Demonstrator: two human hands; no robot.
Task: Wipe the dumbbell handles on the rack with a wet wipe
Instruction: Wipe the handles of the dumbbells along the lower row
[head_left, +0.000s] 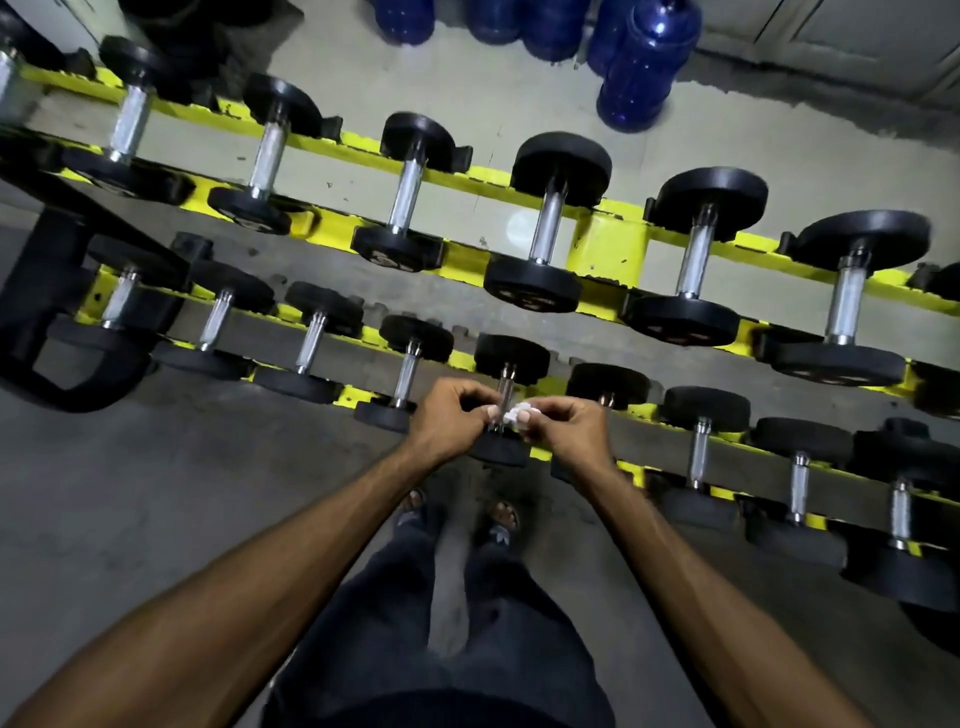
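Right hand (565, 423): fingers curled, thumb and fingertips pinching a small crumpled white wet wipe (514, 414). The wet wipe sits against the right side of a short chrome dumbbell handle (503, 391), low on the bar, just above the near black round head (500, 451).

Left hand (449, 415): fingers curled in tight, thumb tip at the left side of the same handle, directly opposite the wet wipe. Whether it pinches the bar, an end of the wet wipe, or nothing cannot be told from this angle.

Both hands nearly meet across the bar; both forearms are bare.

The dumbbell lies on the lower tier of a two-tier yellow metal rack (613, 244), roughly mid-row, with black-headed dumbbells on either side. The upper tier carries a row of larger dumbbells (545, 223) with longer chrome handles.

Beyond the rack, several translucent blue water jugs (644, 67) stand on the floor, near a pale wall. Grey concrete floor (156, 493) under everything. The person stands close to the rack in dark trousers (415, 623) and open sandals (503, 517), toes pointing at the lower tier.
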